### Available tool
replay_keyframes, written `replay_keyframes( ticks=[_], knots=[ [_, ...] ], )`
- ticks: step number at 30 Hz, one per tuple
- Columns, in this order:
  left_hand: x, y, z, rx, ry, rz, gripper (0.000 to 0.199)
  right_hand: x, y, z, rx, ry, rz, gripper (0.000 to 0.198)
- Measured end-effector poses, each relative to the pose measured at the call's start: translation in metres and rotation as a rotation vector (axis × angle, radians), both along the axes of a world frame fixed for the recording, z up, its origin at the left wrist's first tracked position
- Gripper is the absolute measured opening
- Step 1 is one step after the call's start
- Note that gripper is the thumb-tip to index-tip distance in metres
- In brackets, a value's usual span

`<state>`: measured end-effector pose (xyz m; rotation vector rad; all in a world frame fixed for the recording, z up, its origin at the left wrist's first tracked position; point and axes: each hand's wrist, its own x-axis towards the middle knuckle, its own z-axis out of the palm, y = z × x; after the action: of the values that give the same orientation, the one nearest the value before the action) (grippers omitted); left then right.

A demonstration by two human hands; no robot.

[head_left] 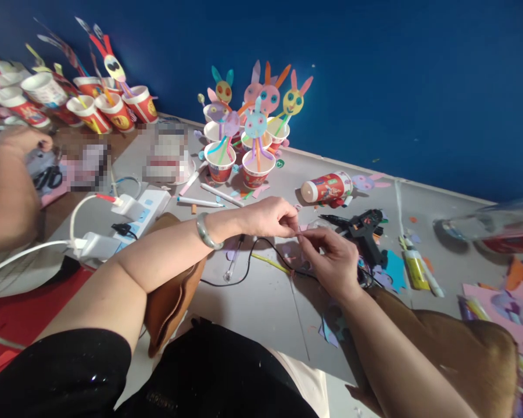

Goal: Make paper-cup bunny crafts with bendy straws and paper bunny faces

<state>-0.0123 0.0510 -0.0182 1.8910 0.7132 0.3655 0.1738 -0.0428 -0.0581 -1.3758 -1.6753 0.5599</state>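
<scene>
My left hand (271,217), with a jade-like bangle (206,232) on the wrist, is closed in a pinch above the table. Opposite it, the fingers of my right hand (331,259) are pinched too, and the fingertips of both hands meet. Whatever lies between them is too small to name. Just beyond my right hand rests a black glue gun (366,232). Below the hands, a thin yellow stick (271,263) and a black cord (247,273) lie on the grey tabletop (261,313).
Paper cups (258,169) with paper rabbit heads stand along the blue wall. One decorated cup (326,187) lies on its side. Markers (200,202), a power strip (146,212), a brown pouch (169,313), a yellow glue bottle (415,267) and paper scraps surround the hands. Another person's arm (9,191) reaches in at left.
</scene>
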Motion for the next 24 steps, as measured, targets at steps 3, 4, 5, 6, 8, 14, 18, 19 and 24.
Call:
replay_keyframes(
  ticks=[3, 4, 5, 6, 8, 14, 18, 19, 24],
  knots=[
    [0.000, 0.001, 0.000, -0.020, -0.011, 0.010, 0.004, 0.009, -0.002, -0.006, 0.288, -0.314, 0.024, 0.012],
    [0.000, 0.001, 0.000, -0.032, -0.015, 0.022, 0.006, 0.012, -0.002, -0.008, 0.354, -0.392, 0.031, 0.012],
    [-0.001, 0.002, -0.001, -0.052, -0.021, 0.037, 0.006, 0.016, -0.002, -0.010, 0.398, -0.456, 0.036, 0.012],
    [-0.001, 0.002, -0.001, -0.084, -0.031, 0.050, 0.005, 0.020, -0.001, -0.011, 0.418, -0.505, 0.043, 0.011],
    [-0.001, 0.003, -0.001, -0.191, -0.057, 0.052, 0.002, 0.027, -0.001, -0.012, 0.416, -0.568, 0.073, 0.013],
    [-0.004, 0.002, -0.001, -0.475, -0.140, 0.009, 0.018, 0.034, -0.001, -0.007, 0.525, -0.736, 0.160, 0.023],
    [-0.003, 0.001, -0.005, -0.491, -0.159, 0.015, 0.025, 0.035, -0.001, -0.009, 0.485, -0.721, 0.192, 0.024],
    [-0.003, 0.001, -0.006, -0.483, -0.151, 0.014, 0.024, 0.035, 0.000, -0.010, 0.479, -0.698, 0.200, 0.023],
    [-0.003, 0.002, -0.004, -0.403, -0.075, 0.056, 0.011, 0.028, 0.001, -0.012, 0.566, -0.671, 0.130, 0.015]
  ],
)
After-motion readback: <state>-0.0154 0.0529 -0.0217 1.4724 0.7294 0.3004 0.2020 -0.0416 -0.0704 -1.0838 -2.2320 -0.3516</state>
